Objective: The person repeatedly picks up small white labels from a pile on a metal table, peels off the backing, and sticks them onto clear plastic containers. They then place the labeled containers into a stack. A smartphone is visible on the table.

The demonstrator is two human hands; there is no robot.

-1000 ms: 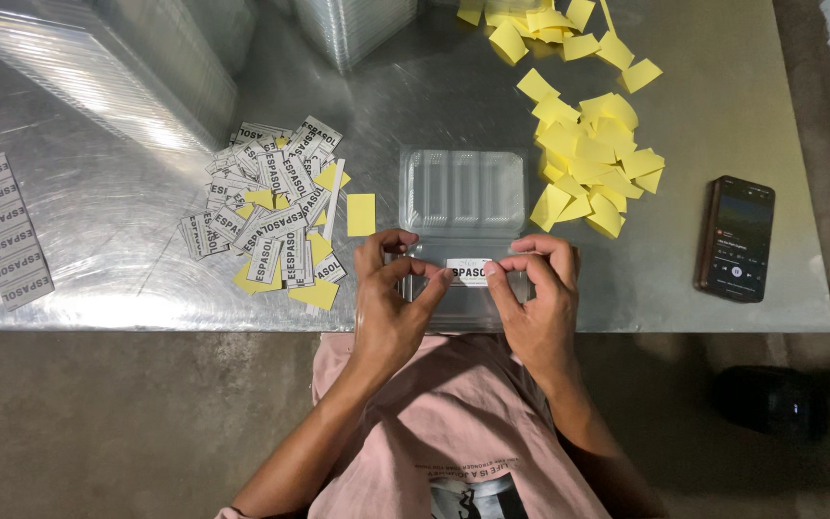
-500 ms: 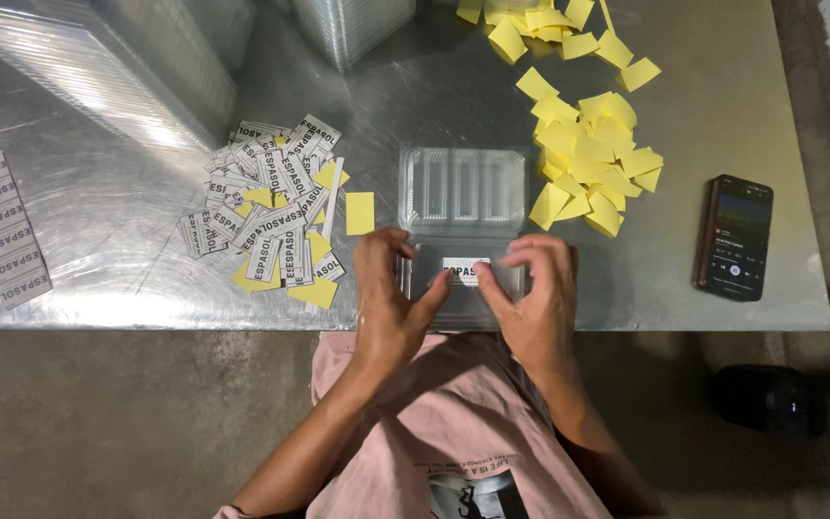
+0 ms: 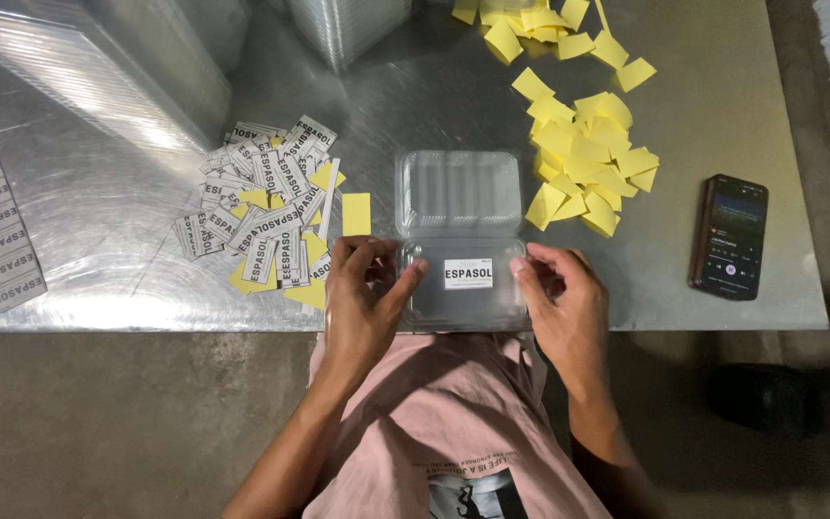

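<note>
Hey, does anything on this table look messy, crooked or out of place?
Only loose clutter: yellow slips lie scattered right of the clear box, white labels heaped left. The box's label sits straight.

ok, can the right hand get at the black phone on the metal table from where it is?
Probably yes: the right hand and black phone share the table's right side, with bare metal table between them.
</note>
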